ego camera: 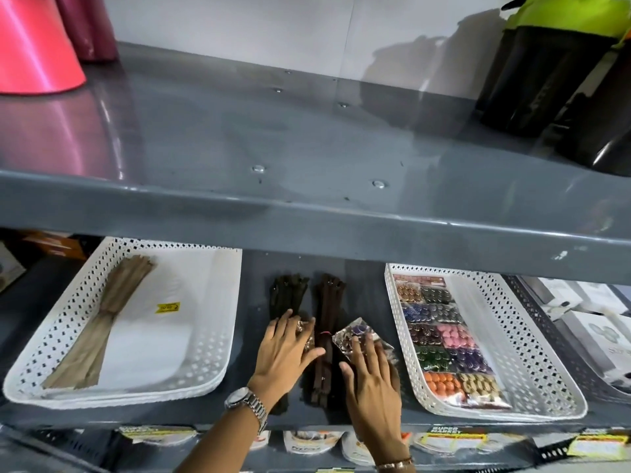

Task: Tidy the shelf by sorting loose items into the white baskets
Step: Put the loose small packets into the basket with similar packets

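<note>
Two white perforated baskets sit on the lower shelf. The left basket point(211, 336) holds a tan zipper bundle point(112, 302). In the right basket point(532, 339) lies a sheet of coloured buttons point(444, 339). Between the baskets lie a black zipper bundle point(286, 291) and a brown zipper bundle point(327, 295). My left hand point(283, 353) closes thumb and fingers around a small packet of gold-brown buttons point(306, 332) over the black bundle. My right hand point(374, 380) lies on a clear packet of purple and brown buttons point(353, 332), which tilts up at its far corner.
The grey upper shelf point(307, 213) overhangs the back of the baskets. On it stand a pink cone point(30, 46) at the left and black containers point(546, 80) at the right. A dark basket point(546, 329) with white boxes is at the far right. Packaged goods hang below the shelf's front edge.
</note>
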Tool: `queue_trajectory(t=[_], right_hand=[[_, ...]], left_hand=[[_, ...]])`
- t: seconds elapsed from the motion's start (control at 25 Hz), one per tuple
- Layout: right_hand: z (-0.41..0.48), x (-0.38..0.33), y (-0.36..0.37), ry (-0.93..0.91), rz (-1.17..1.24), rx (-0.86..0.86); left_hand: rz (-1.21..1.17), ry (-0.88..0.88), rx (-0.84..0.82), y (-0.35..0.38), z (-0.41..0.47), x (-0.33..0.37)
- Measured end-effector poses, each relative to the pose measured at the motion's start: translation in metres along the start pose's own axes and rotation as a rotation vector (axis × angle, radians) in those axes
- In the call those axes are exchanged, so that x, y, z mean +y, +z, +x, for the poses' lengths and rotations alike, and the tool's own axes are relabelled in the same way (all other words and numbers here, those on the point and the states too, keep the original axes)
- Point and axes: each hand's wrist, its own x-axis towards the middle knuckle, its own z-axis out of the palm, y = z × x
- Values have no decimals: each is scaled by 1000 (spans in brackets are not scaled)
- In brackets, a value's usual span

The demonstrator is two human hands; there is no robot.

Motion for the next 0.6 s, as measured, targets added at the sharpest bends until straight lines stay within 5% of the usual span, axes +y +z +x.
queue_trajectory(t=[0.28, 0.4, 0.6], right_hand=[[-3, -10, -18, 143, 345, 114], [-17, -16, -24, 235, 545, 233], [-11, -2, -22, 149, 338, 149]], left_hand=[[-144, -58, 230, -24, 14, 9], [-356, 4, 63, -29, 41, 43], [-424, 65, -176, -2, 46, 61]])
